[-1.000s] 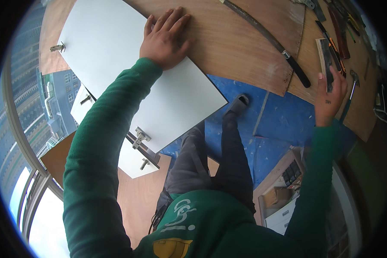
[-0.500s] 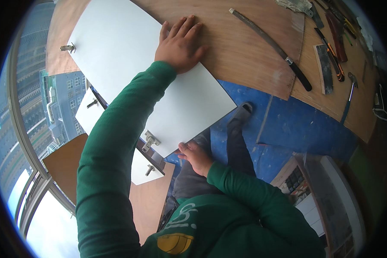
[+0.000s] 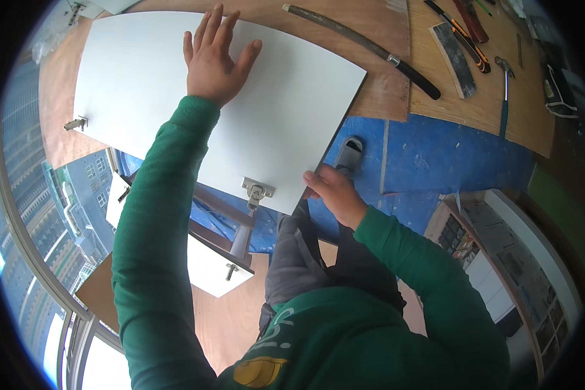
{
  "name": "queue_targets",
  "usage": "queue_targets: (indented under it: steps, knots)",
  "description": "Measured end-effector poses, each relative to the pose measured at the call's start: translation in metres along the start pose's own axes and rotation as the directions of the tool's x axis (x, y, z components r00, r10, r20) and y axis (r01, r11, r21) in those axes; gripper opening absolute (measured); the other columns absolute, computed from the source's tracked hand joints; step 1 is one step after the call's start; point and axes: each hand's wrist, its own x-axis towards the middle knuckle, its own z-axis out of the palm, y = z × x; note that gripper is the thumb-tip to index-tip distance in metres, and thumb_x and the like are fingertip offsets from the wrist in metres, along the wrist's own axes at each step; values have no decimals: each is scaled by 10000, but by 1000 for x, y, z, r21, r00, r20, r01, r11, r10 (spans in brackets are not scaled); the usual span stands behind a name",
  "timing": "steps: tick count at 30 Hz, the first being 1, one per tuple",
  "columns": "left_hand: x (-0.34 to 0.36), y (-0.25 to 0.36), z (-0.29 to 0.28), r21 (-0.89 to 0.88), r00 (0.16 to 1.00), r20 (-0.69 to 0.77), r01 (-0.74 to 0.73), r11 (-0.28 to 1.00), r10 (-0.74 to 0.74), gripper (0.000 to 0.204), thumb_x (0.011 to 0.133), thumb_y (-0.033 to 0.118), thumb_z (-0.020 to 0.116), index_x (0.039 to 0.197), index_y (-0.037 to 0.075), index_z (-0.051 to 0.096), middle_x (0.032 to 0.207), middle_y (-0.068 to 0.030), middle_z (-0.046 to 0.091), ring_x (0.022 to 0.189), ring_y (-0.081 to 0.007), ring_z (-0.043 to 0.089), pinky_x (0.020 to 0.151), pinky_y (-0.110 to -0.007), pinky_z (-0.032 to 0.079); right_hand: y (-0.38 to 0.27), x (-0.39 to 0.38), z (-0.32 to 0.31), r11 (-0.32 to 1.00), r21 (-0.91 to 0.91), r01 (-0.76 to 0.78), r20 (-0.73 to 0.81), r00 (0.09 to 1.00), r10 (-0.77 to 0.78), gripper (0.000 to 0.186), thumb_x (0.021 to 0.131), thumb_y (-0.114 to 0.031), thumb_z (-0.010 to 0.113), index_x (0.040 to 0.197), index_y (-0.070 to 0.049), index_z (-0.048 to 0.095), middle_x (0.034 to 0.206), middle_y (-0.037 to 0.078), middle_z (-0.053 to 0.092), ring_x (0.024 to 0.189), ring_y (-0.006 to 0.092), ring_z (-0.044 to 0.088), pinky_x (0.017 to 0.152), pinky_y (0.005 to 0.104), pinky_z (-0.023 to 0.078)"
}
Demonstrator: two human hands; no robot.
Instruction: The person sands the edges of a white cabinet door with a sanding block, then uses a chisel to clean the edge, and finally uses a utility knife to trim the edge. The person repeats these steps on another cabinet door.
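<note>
A white cabinet door panel (image 3: 143, 84) lies flat on a plywood worktop (image 3: 377, 78), with one metal hinge (image 3: 256, 192) at its near edge and another hinge (image 3: 75, 123) at its left end. My left hand (image 3: 216, 57) presses flat on the panel's top, fingers spread. At the panel's near right corner, my right hand (image 3: 335, 195) grips the edge, just right of the near hinge.
A long dark-handled saw (image 3: 370, 49) lies on the plywood beyond the panel. A hammer (image 3: 504, 91), a knife and other hand tools sit at the far right. A second white panel (image 3: 208, 263) with hinges lies lower down. Blue floor covering (image 3: 435, 156) and my shoe (image 3: 351, 153) show below.
My right hand came back from the tools at far right to my lap, then took hold of the panel's near right edge. The panel now lies further over the worktop.
</note>
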Motion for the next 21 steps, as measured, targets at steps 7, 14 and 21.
queue_targets:
  steps: [7,14,21]
  knots:
    - [-7,-15,24,72,998,-26,55,996,-54,639,1014,599,554,1549,254,493,1697,-50,343,1579,-280,283,1290,-541,101,-16,-8,-13,911,-402,88,-70,990,-127,339,1066,-353,632,1023,-22,690,847,64,686,763,157,629,732,310,520]
    - [0,14,8,109,993,65,-103,989,96,581,999,506,615,1506,230,548,1654,-35,415,1560,-284,315,1289,-542,113,-165,5,-128,-114,-992,46,123,344,-931,262,966,-296,719,1040,-52,657,973,131,659,914,328,631,812,447,526]
    - [-45,160,-6,-227,856,443,-181,957,267,989,779,510,808,1564,42,429,1695,-159,295,1584,-360,233,1273,-609,113,-202,49,-162,-285,-952,112,289,640,-712,293,947,-303,730,1077,-51,655,1065,141,628,1015,369,599,884,470,507]
